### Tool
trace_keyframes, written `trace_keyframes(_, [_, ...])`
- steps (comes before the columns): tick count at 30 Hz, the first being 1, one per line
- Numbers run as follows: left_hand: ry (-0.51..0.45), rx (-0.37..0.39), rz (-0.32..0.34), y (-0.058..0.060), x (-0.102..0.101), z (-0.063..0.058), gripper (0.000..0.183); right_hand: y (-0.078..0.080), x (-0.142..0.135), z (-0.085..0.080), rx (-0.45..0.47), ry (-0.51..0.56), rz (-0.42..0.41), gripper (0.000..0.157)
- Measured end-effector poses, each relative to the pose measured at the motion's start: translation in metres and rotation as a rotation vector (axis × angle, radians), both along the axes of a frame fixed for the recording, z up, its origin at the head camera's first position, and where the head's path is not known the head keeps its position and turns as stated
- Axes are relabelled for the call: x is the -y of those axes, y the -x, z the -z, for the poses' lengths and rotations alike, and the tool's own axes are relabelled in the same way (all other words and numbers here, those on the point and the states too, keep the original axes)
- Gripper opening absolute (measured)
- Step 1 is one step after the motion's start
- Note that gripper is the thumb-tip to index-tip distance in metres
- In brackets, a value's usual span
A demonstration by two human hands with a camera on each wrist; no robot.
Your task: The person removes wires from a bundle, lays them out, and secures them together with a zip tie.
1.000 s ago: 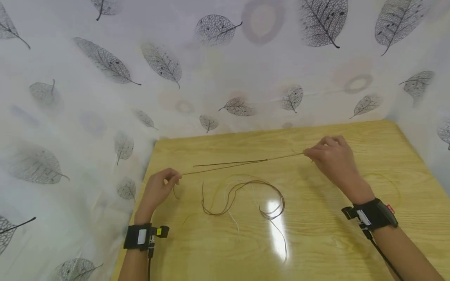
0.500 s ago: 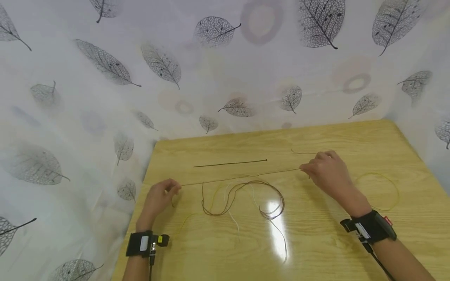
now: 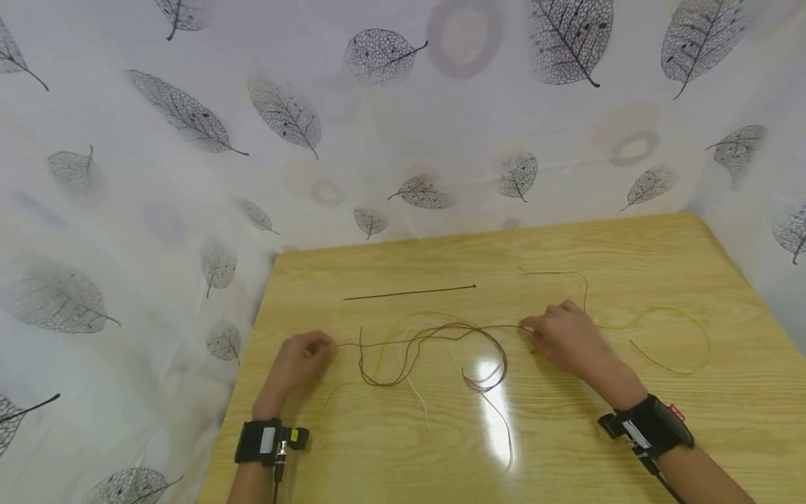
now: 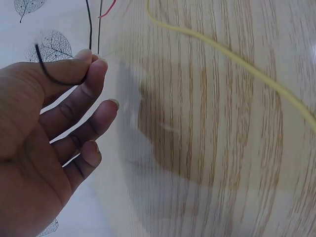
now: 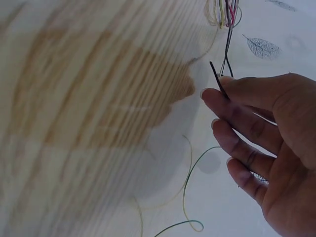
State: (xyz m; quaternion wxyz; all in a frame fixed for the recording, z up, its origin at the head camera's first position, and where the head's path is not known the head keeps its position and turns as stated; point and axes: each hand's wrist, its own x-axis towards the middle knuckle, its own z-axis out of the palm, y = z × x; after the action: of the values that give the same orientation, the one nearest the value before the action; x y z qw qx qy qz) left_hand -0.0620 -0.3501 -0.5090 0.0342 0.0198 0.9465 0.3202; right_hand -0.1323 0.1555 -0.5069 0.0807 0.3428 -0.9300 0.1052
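The left hand [image 3: 303, 358] pinched a thin dark cord [image 3: 384, 343] between thumb and index finger, a short tail curling free, while the right hand [image 3: 562, 334] pinched the same cord near its other end. Between them it ran almost straight across a group of curled strands [image 3: 505, 358] on the tabletop [image 3: 409, 462]; beyond it lay a straight dark strand [image 3: 409, 292], and a looped yellow cord [image 3: 709, 343] lay near the right hand.
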Motion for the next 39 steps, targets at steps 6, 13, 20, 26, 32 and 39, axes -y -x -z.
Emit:
trace_keyframes(6, [-0.031,0.006,0.038,0.000,-0.010,0.000,0.006,-0.004,0.008,0.004,0.027,-0.011,-0.021,0.030])
trace_keyframes(13, [0.010,-0.001,0.058,0.000,-0.019,0.003,0.008,-0.009,0.013,0.005,0.028,-0.024,-0.041,0.036])
trace_keyframes(20, [0.024,-0.024,0.094,0.001,-0.023,0.001,0.006,-0.010,0.016,-0.001,0.021,-0.036,-0.052,0.036])
trace_keyframes(26, [0.052,-0.061,0.132,0.007,-0.024,0.001,0.007,-0.002,0.004,-0.016,0.016,0.040,0.001,0.031])
trace_keyframes(32, [0.022,-0.126,0.174,0.028,-0.038,-0.014,0.010,0.027,-0.033,-0.035,-0.133,0.150,0.256,0.021])
trace_keyframes(39, [0.033,-0.184,0.330,0.067,-0.090,-0.044,0.011,0.044,-0.060,-0.042,0.049,0.013,0.543,0.036])
